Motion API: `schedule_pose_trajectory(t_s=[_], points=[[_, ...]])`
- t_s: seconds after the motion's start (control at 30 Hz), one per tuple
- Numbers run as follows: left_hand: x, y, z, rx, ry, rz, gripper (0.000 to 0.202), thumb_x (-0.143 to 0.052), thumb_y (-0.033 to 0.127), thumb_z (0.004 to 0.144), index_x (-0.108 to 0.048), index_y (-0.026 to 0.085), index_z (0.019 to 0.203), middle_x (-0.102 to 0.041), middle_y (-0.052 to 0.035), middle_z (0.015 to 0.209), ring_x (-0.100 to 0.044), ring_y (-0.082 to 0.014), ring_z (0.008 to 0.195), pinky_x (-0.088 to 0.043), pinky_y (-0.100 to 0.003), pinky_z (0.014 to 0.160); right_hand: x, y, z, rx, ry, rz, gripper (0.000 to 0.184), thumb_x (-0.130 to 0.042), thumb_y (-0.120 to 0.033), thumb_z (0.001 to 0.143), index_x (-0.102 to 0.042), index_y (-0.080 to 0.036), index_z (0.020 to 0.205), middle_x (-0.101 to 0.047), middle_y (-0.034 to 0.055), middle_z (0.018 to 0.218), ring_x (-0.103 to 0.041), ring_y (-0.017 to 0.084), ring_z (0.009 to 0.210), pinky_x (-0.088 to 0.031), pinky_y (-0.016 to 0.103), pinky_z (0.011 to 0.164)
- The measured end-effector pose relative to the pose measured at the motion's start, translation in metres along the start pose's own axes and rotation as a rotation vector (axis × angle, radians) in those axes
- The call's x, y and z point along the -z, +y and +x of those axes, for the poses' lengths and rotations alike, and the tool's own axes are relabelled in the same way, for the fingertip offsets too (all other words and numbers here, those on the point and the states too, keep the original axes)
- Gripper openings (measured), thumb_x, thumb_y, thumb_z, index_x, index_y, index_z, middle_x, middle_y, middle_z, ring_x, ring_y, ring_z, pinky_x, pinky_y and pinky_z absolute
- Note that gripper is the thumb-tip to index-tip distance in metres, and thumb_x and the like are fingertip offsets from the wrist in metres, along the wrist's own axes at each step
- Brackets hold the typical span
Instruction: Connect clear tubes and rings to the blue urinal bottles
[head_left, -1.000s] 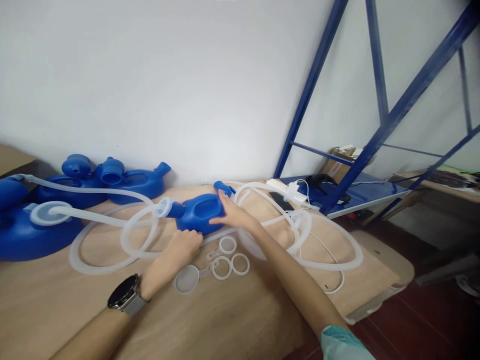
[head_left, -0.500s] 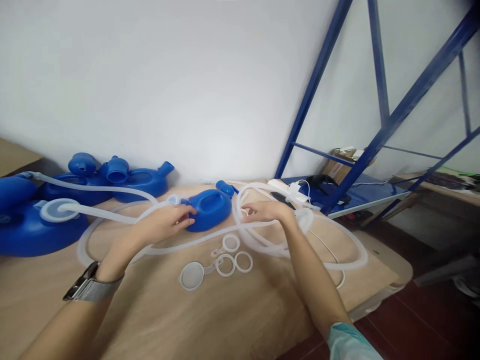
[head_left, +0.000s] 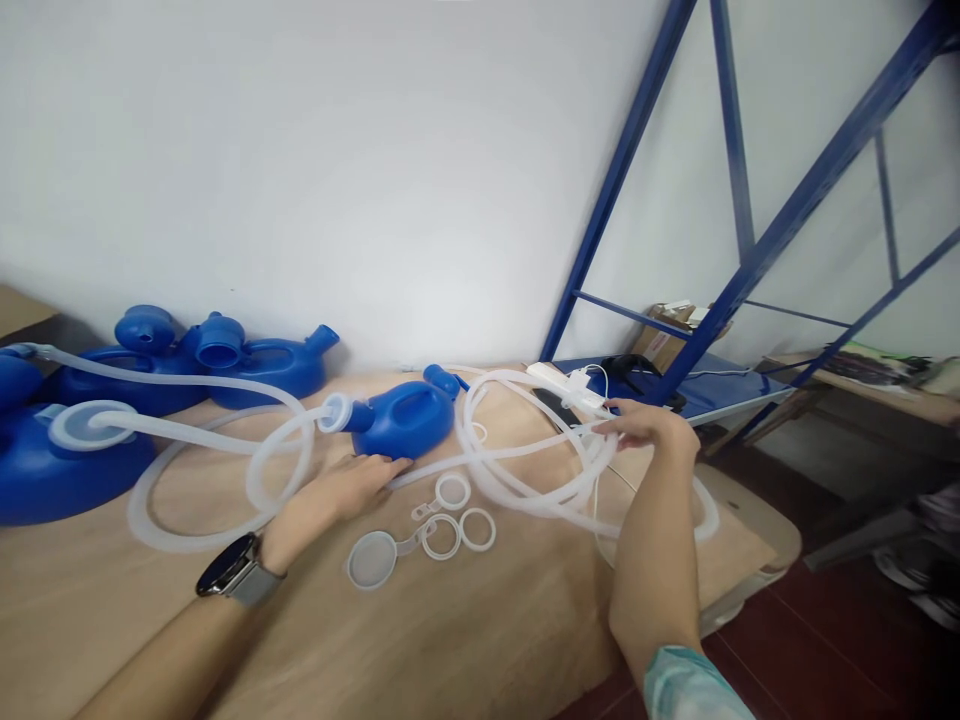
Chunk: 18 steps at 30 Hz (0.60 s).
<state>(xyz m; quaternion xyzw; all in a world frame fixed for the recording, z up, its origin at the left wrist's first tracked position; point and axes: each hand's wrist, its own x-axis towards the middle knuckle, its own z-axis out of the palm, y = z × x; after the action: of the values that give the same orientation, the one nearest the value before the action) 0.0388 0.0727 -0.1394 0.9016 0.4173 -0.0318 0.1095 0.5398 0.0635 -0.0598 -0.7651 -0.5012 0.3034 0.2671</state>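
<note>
A small blue plastic urinal bottle [head_left: 405, 418] lies on its side at mid-table, its neck toward the left with a whitish ring at the mouth. Just in front of it, my left hand [head_left: 352, 490] is closed on a translucent plastic tube [head_left: 487, 455], thumb and fingers together. My right hand [head_left: 649, 430] is further right, its fingers closed round the coiled part of the tube near the power strip. Between my arms lie a round translucent cap with a strap [head_left: 373, 560] and several smaller rings [head_left: 478, 530].
Several larger blue bottles [head_left: 277, 368] stand at the left against the wall, with tubing looping out of them. A white power strip [head_left: 566, 385] lies behind my right hand. A blue metal rack [head_left: 622, 190] rises at the right. The table [head_left: 480, 640] ends at the right.
My right hand has moved right, from beside the blue bottle to the tube coil. My left hand has dropped from the bottle's neck to the tube in front of it. The view has shifted slightly.
</note>
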Motion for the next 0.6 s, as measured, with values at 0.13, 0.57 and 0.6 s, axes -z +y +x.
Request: schedule_pose_trajectory(t_s=[0.13,0.57,0.6], points=[[0.0,-0.003,0.003,-0.006,0.01,-0.009,0.062,-0.048,0.025,0.096,-0.045,0.026,0.157,-0.066,-0.0135,0.141,-0.067,-0.0286,0.122,-0.05,-0.039,0.103,-0.01,-0.017,0.005,0.039,0.044,0.192,0.084,-0.079,-0.047,0.082,-0.046,-0.021,0.155,-0.073,0.0059,0.085,-0.065,0.015,0.051,-0.054,0.026,0.046],[0.011,0.016,0.002,-0.065,-0.002,-0.047,0.062,-0.04,0.019,0.096,-0.045,0.022,0.158,-0.062,-0.0137,0.146,-0.064,-0.0299,0.128,-0.05,-0.043,0.109,-0.064,-0.087,-0.025,0.615,-0.705,0.1,0.107,-0.09,-0.038,0.071,-0.035,-0.034,0.163,-0.048,0.0125,0.162,-0.061,0.027,0.136,-0.058,0.036,0.1],[0.011,0.017,0.002,-0.066,0.006,-0.053,0.062,-0.039,0.019,0.097,-0.045,0.022,0.158,-0.062,-0.0139,0.146,-0.064,-0.0301,0.128,-0.05,-0.044,0.109,-0.07,-0.096,-0.029,0.612,-0.777,0.048,0.101,-0.09,-0.037,0.071,-0.042,-0.032,0.16,-0.057,0.012,0.154,-0.065,0.026,0.131,-0.059,0.034,0.099]])
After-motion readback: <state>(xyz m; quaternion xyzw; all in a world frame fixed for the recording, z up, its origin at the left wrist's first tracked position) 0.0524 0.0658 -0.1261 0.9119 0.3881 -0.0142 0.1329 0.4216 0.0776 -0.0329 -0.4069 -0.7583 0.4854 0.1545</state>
